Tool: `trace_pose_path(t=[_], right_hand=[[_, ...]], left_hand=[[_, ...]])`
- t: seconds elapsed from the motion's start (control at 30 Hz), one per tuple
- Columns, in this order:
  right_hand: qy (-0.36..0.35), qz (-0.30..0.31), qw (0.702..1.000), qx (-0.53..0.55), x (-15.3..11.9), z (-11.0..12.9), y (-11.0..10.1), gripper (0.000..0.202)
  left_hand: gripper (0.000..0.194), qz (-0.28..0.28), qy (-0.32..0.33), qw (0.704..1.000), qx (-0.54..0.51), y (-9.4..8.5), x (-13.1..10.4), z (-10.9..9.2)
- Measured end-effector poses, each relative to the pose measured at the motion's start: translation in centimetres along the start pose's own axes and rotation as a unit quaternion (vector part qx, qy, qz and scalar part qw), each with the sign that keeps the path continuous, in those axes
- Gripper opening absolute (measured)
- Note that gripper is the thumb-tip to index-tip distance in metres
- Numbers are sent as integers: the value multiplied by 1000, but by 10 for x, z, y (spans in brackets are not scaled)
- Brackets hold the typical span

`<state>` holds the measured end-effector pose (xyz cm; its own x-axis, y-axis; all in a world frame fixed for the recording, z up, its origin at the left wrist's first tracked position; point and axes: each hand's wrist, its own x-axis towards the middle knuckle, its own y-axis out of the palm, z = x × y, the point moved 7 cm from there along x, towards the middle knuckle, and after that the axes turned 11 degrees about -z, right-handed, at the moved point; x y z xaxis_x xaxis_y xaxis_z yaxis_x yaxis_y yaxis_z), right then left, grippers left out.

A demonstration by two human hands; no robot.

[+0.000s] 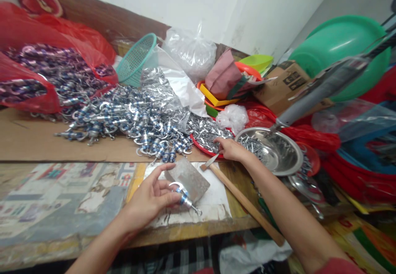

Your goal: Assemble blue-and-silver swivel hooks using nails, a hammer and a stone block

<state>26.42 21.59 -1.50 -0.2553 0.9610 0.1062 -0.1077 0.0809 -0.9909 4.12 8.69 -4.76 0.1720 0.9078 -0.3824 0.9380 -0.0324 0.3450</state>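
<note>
My left hand point(156, 193) holds a blue and silver hook piece point(185, 197) between thumb and fingers, over the front of a grey metal block point(194, 179). The piece tilts down to the right and ends in a small loop. My right hand point(229, 148) reaches to the near edge of a red plate point(201, 145) heaped with small silver metal parts point(206, 130). Its fingers are bent at the parts, and whether they pinch one is too small to tell. A hammer point(244, 201) with a wooden handle lies just below my right hand, its head beside the block.
Behind my hands lies a large pile of similar hook pieces point(145, 121), with a red bag point(49, 96) of more at left. A steel bowl point(291, 158) of pins stands at right, under a grey-handled tool point(321, 88). A green basket point(136, 59) leans behind.
</note>
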Motion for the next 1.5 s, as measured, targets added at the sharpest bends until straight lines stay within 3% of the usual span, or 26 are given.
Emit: trace_pose_path(t=[0.13,0.37,0.5,0.6,0.7,0.77,0.9,1.1,1.2,1.3,1.33,1.4,1.5], right_hand=[[1,-40,999,37,3,-3,1,41],[57,-197,972,115,0,-14,-16,22],[68,-241,951,182,-20,8,-35,21],[28,-209,943,258,-45,53,-43,16],[-45,-105,929,353,-70,105,-39,11],[-53,-55,922,378,-80,124,-33,12],[-54,-26,921,384,-80,135,-20,11],[-117,-98,928,340,-76,145,-17,11],[-81,-171,909,372,-84,127,-31,15],[36,-251,917,309,-101,77,-40,19],[71,-243,933,257,-107,60,-36,22],[111,-160,966,170,-116,33,-18,31],[133,-60,978,148,-128,14,6,26]], left_hand=[[72,1,-5,1000,-5,0,-1,1],[73,-4,-10,1000,6,-1,0,1],[73,-2,-17,1000,5,0,-2,1],[72,-2,-12,1000,5,0,-1,1],[73,-5,-5,1000,6,0,1,0],[73,-4,-1,1000,9,0,1,-1],[75,2,-2,1000,13,2,0,-4],[78,9,-2,1000,3,4,0,-5],[76,3,-3,1000,6,2,0,-4],[76,-4,-6,1000,14,1,0,-4],[77,-5,-7,1000,15,1,0,-4],[78,-7,-10,1000,15,2,-1,-5],[77,-16,-10,1000,20,2,-2,-6]])
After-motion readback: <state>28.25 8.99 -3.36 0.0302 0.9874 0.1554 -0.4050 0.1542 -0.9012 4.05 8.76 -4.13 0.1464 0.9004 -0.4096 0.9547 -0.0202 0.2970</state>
